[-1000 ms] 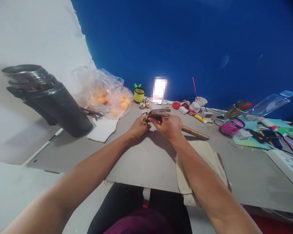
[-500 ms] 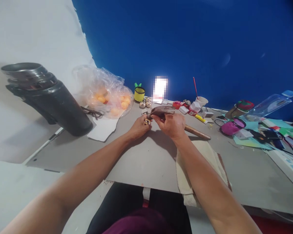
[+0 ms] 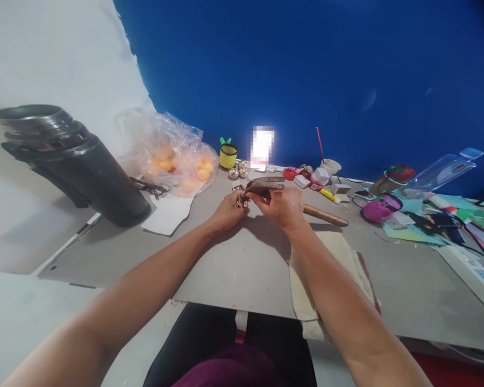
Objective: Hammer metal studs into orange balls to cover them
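My right hand point(image 3: 283, 207) is wrapped round a claw hammer point(image 3: 326, 215) close to its rusty brown head, and the wooden handle sticks out to the right. The hammer's head lies just beside my left hand point(image 3: 229, 210). In the closed fingers of that hand is a small gold-and-dark openwork metal ornament point(image 3: 241, 201), partly hidden by the fingers. Both hands are close together over the middle of the grey table point(image 3: 234, 269). A few similar shiny metal balls point(image 3: 237, 171) lie farther back, beside a yellow mesh cup point(image 3: 228, 156).
A large dark thermos point(image 3: 76, 166) stands at the left, by eyeglasses point(image 3: 150, 186), white paper point(image 3: 169, 215) and a plastic bag of orange fruit point(image 3: 165, 161). A folded beige cloth point(image 3: 334, 263) lies under my right forearm. Rightward are a paper cup point(image 3: 331, 167), a pink pouch point(image 3: 382, 208) and a power strip point(image 3: 474, 277).
The whole view has shifted slightly. The hammer head has tilted a little against the left hand's fingers; both hands keep their grips.
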`<control>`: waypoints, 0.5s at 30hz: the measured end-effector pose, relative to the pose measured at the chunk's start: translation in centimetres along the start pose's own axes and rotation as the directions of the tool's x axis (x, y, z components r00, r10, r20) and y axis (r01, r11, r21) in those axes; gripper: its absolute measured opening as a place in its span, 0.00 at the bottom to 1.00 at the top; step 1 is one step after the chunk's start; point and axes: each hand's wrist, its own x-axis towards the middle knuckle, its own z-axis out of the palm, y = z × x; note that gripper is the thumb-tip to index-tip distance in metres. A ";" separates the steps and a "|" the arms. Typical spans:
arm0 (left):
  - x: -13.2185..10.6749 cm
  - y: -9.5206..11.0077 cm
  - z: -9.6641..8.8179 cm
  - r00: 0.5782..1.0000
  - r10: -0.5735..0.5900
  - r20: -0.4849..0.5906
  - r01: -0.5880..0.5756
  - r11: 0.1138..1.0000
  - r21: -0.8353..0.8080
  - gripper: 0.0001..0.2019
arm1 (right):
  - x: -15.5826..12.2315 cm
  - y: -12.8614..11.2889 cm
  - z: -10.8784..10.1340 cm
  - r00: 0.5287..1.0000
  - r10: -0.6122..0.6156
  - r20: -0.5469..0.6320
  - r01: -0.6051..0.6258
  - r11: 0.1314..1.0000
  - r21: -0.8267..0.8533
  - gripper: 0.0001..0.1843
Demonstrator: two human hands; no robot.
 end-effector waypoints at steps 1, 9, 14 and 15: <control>0.0 0.0 0.0 1.000 -0.009 0.001 0.009 1.000 0.005 0.20 | 0.0 0.0 0.0 1.000 0.002 -0.013 -0.002 1.000 0.007 0.32; 0.0 -0.1 0.1 1.000 -0.031 0.000 0.030 0.999 -0.037 0.17 | 0.0 -0.1 0.0 0.999 -0.032 0.020 0.032 0.999 0.011 0.33; 0.0 -0.2 0.1 1.000 -0.014 -0.001 0.014 0.999 -0.036 0.16 | -0.1 0.0 0.1 0.999 -0.038 -0.001 0.038 0.999 0.016 0.34; 0.0 -0.2 0.1 1.000 0.002 -0.007 -0.003 0.999 -0.039 0.16 | -0.1 0.0 0.1 0.999 -0.054 0.005 0.053 0.998 0.023 0.34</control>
